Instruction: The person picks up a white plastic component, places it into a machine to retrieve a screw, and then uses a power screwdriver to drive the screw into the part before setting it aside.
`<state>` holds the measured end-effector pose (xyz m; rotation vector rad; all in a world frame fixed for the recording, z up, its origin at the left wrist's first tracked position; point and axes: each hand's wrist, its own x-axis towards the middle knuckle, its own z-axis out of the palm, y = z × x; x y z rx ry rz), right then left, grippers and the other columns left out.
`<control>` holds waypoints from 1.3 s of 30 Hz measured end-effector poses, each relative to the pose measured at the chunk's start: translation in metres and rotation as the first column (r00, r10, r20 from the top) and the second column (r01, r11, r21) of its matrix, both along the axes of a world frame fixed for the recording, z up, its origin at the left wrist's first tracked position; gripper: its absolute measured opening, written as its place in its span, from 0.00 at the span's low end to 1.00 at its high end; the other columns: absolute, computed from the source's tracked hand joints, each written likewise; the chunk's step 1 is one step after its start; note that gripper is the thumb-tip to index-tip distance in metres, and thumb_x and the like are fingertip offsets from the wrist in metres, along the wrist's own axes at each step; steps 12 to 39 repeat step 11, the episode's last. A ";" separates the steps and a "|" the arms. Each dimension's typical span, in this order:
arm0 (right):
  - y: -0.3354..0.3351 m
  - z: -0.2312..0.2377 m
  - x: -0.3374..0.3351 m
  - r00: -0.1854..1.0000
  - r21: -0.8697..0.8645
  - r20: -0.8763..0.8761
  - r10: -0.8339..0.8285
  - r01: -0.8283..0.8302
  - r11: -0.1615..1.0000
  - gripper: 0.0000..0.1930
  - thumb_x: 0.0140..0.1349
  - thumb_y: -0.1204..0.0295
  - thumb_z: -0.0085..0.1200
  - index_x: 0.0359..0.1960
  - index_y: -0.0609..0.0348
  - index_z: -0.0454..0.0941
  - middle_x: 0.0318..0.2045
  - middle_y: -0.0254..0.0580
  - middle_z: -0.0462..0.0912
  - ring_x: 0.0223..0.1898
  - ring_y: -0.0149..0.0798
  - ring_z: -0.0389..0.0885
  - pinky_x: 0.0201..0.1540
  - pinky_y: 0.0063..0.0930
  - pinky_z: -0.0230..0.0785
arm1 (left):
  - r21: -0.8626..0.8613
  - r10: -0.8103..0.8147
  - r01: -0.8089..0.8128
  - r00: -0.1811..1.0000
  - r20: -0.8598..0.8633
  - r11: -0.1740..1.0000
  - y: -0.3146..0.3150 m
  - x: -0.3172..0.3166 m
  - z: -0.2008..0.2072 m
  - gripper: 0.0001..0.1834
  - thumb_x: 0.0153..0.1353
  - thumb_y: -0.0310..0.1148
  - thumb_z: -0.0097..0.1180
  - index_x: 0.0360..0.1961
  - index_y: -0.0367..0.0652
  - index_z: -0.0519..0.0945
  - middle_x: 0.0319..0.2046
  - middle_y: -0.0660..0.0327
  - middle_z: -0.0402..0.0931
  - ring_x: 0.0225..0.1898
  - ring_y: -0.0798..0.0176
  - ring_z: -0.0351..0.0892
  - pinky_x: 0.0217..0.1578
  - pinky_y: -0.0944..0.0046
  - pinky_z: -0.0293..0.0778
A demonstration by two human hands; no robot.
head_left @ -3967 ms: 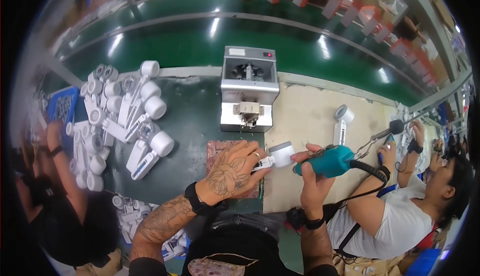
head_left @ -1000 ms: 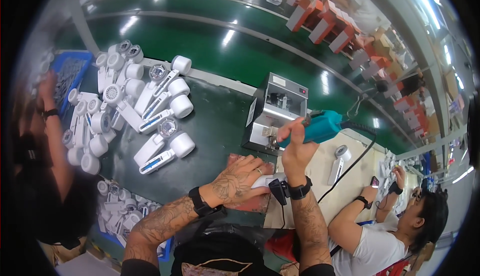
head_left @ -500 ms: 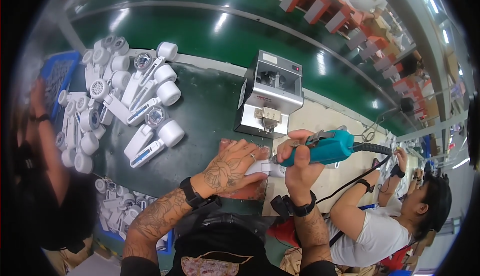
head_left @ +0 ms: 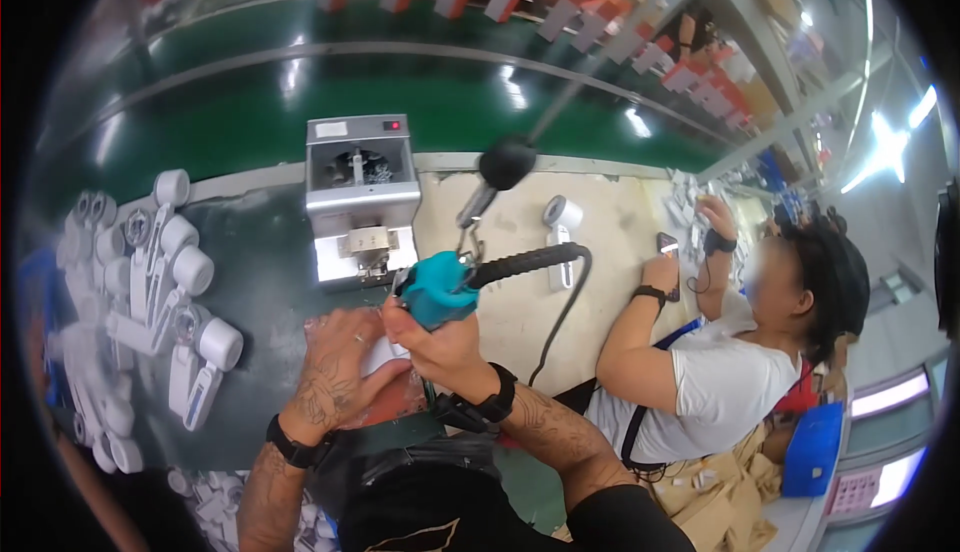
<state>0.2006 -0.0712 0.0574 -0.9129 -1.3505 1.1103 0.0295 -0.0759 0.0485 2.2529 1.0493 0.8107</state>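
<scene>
My left hand [head_left: 338, 367] lies over a white plastic handheld fan [head_left: 384, 355], its thumb and fingers holding it down on a reddish pad [head_left: 398, 400]. Most of the fan is covered by my hands. My right hand [head_left: 440, 344] is wrapped around a teal electric screwdriver [head_left: 438, 290], just above the fan. The tool's tip is hidden behind my fingers. A black ribbed cable [head_left: 530, 260] runs from its upper end, beside a metal hook and a dark hanging balancer [head_left: 506, 164]. Just beyond my hands stands a grey screw feeder [head_left: 362, 197].
White handheld fans [head_left: 205, 352] lie in a heap on the dark mat at the left. Another fan [head_left: 562, 242] rests on the pale tabletop [head_left: 500, 202] at the right. A co-worker in a white shirt [head_left: 700, 392] sits there, one hand by a phone. Loose white parts lie below the table edge.
The view has swung right, so the feeder and fans appear farther left. My right hand has turned the screwdriver from lying sideways to a steeper angle. My left hand still holds the fan.
</scene>
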 end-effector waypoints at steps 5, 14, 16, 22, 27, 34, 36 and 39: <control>0.005 0.013 -0.003 0.997 -0.115 -0.039 -0.060 0.055 0.992 0.09 0.65 0.70 0.60 0.37 0.64 0.75 0.27 0.33 0.77 0.28 0.26 0.75 0.31 0.22 0.68 | 0.018 0.031 -0.031 0.999 -0.006 0.999 0.002 0.000 -0.004 0.25 0.53 0.44 0.66 0.48 0.41 0.77 0.46 0.54 0.76 0.46 0.46 0.72 0.50 0.49 0.67; 0.026 0.032 -0.023 0.983 -0.068 -0.183 0.031 -0.044 0.997 0.16 0.68 0.68 0.57 0.51 0.64 0.70 0.30 0.38 0.80 0.30 0.30 0.79 0.36 0.24 0.74 | 0.039 0.054 -0.052 0.997 -0.061 0.998 -0.004 -0.006 -0.008 0.26 0.55 0.49 0.65 0.50 0.44 0.78 0.45 0.54 0.76 0.47 0.47 0.74 0.52 0.48 0.67; 0.026 0.032 -0.023 0.983 -0.068 -0.183 0.031 -0.044 0.997 0.16 0.68 0.68 0.57 0.51 0.64 0.70 0.30 0.38 0.80 0.30 0.30 0.79 0.36 0.24 0.74 | 0.039 0.054 -0.052 0.997 -0.061 0.998 -0.004 -0.006 -0.008 0.26 0.55 0.49 0.65 0.50 0.44 0.78 0.45 0.54 0.76 0.47 0.47 0.74 0.52 0.48 0.67; 0.026 0.032 -0.023 0.983 -0.068 -0.183 0.031 -0.044 0.997 0.16 0.68 0.68 0.57 0.51 0.64 0.70 0.30 0.38 0.80 0.30 0.30 0.79 0.36 0.24 0.74 | 0.039 0.054 -0.052 0.997 -0.061 0.998 -0.004 -0.006 -0.008 0.26 0.55 0.49 0.65 0.50 0.44 0.78 0.45 0.54 0.76 0.47 0.47 0.74 0.52 0.48 0.67; 0.026 0.032 -0.023 0.983 -0.068 -0.183 0.031 -0.044 0.997 0.16 0.68 0.68 0.57 0.51 0.64 0.70 0.30 0.38 0.80 0.30 0.30 0.79 0.36 0.24 0.74 | 0.039 0.054 -0.052 0.997 -0.061 0.998 -0.004 -0.006 -0.008 0.26 0.55 0.49 0.65 0.50 0.44 0.78 0.45 0.54 0.76 0.47 0.47 0.74 0.52 0.48 0.67; 0.026 0.032 -0.023 0.983 -0.068 -0.183 0.031 -0.044 0.997 0.16 0.68 0.68 0.57 0.51 0.64 0.70 0.30 0.38 0.80 0.30 0.30 0.79 0.36 0.24 0.74 | 0.039 0.054 -0.052 0.997 -0.061 0.998 -0.004 -0.006 -0.008 0.26 0.55 0.49 0.65 0.50 0.44 0.78 0.45 0.54 0.76 0.47 0.47 0.74 0.52 0.48 0.67; 0.026 0.032 -0.023 0.983 -0.068 -0.183 0.031 -0.044 0.997 0.16 0.68 0.68 0.57 0.51 0.64 0.70 0.30 0.38 0.80 0.30 0.30 0.79 0.36 0.24 0.74 | 0.039 0.054 -0.052 0.997 -0.061 0.998 -0.004 -0.006 -0.008 0.26 0.55 0.49 0.65 0.50 0.44 0.78 0.45 0.54 0.76 0.47 0.47 0.74 0.52 0.48 0.67; 0.026 0.032 -0.023 0.983 -0.068 -0.183 0.031 -0.044 0.997 0.16 0.68 0.68 0.57 0.51 0.64 0.70 0.30 0.38 0.80 0.30 0.30 0.79 0.36 0.24 0.74 | 0.039 0.054 -0.052 0.997 -0.061 0.998 -0.004 -0.006 -0.008 0.26 0.55 0.49 0.65 0.50 0.44 0.78 0.45 0.54 0.76 0.47 0.47 0.74 0.52 0.48 0.67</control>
